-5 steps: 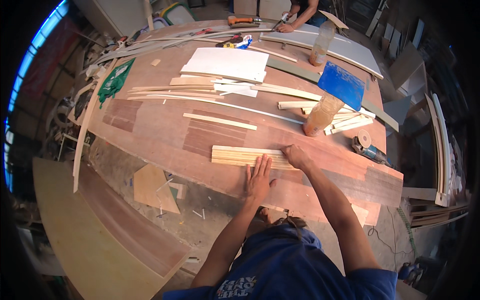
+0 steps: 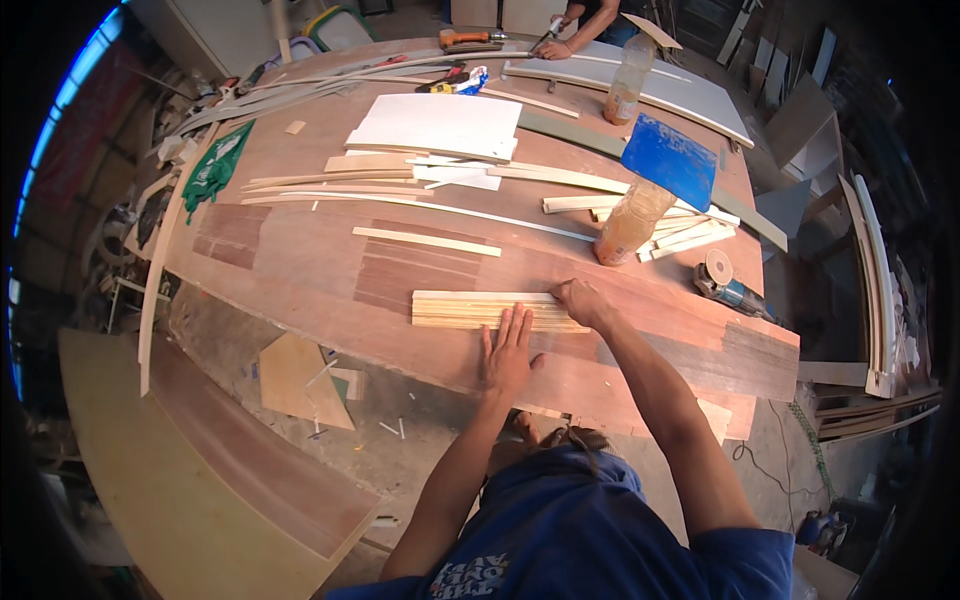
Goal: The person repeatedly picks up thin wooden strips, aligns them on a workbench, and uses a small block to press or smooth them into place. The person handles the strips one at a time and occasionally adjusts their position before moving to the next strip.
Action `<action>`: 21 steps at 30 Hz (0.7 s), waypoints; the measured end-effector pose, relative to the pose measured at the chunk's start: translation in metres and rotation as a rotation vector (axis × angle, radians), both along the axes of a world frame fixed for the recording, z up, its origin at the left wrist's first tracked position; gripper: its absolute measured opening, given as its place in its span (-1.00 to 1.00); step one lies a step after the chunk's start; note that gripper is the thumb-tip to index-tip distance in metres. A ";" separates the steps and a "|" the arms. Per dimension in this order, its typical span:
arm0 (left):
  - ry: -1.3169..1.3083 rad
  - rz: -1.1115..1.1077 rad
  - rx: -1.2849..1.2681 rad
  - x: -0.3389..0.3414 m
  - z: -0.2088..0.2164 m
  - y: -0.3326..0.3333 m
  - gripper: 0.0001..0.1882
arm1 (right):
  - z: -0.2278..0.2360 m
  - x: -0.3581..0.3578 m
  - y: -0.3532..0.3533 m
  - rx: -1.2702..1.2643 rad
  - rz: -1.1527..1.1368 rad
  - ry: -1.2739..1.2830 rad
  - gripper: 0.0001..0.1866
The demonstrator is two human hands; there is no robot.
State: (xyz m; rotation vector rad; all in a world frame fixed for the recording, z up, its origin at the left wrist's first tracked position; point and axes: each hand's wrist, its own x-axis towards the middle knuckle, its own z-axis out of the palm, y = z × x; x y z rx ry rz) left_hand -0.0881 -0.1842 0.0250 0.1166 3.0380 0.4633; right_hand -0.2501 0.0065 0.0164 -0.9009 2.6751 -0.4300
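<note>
A row of pale wood strips (image 2: 450, 310) lies side by side on the large wooden table near its front edge. Flat on the strips' near side rests my left hand (image 2: 511, 350), its fingers stretched out and the thumb apart. My right hand (image 2: 588, 303) is closed at the far right corner of the row, its fingers curled against the strip ends; the fingertips are partly hidden. Beyond the row, a single loose strip (image 2: 427, 241) lies on a darker patch of the tabletop.
An angle grinder (image 2: 735, 290) lies to the right. Bottles of amber liquid, one (image 2: 632, 225) under a blue sheet (image 2: 670, 163), stand near stacked strips (image 2: 690, 237). White panels (image 2: 435, 127) lie farther back. Across the table, another person's hand (image 2: 552, 48) works beside an orange drill (image 2: 472, 40).
The whole view has shifted slightly, so things sit a little farther left. Both hands stay at the strips, with no clear change in their hold.
</note>
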 end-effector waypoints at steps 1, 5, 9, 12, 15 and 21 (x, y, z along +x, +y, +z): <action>0.000 -0.001 -0.002 0.000 0.000 0.000 0.11 | 0.000 0.002 0.000 -0.021 -0.009 0.022 -0.73; -0.029 -0.014 -0.032 0.000 0.002 -0.001 0.12 | 0.025 0.003 -0.002 -0.057 -0.083 0.044 -0.69; -0.051 -0.012 -0.039 -0.001 0.003 0.000 0.09 | 0.094 -0.022 0.002 -0.023 -0.157 0.074 -0.61; -0.070 0.012 0.006 -0.002 0.003 0.000 0.02 | 0.140 -0.013 0.009 -0.078 0.046 0.099 -0.56; -0.012 0.010 0.191 -0.009 -0.001 -0.005 -0.11 | 0.145 0.043 0.018 -0.336 0.034 0.057 -0.50; 0.038 0.147 0.753 -0.024 -0.015 -0.032 -0.41 | 0.128 0.187 0.085 -0.522 -0.350 -0.332 -0.58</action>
